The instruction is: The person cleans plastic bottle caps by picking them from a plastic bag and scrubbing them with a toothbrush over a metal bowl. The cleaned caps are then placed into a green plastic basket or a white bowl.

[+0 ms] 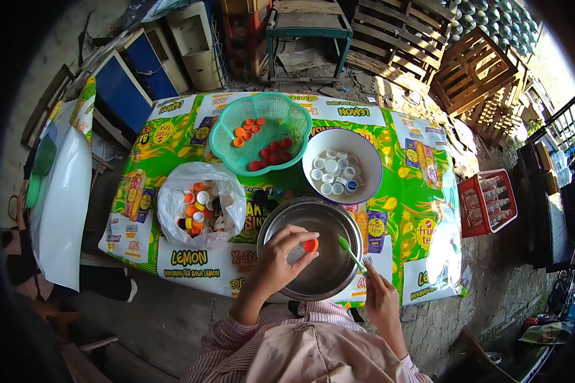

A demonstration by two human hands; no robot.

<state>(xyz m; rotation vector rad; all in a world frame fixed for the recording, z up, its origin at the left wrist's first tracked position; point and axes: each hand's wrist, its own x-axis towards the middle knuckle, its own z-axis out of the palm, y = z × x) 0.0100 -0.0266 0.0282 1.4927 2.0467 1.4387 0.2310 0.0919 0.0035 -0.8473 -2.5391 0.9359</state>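
Note:
My left hand (280, 260) pinches an orange bottle cap (310, 245) between thumb and fingers, over a metal basin (266, 237). In my right hand (382, 299) is a green toothbrush (353, 256), its head pointing in over the basin's right side; cap and brush are apart. Beyond the basin stands a white bowl (372, 149) with several white caps (334, 172) and one blue-topped cap. A green mesh basket (218, 150) holds orange caps (244, 131) and red caps (276, 153) in separate groups. Mixed caps (200, 207) fill a white plastic bag (170, 191) on the left.
A printed plastic cloth (421, 223) covers the table. Right of it, on the floor, stands a red crate (473, 203) of bottles. Wooden pallets (399, 38) and a small green-framed table (308, 29) are behind. At the far left, a person's dark-clothed leg (102, 285) shows.

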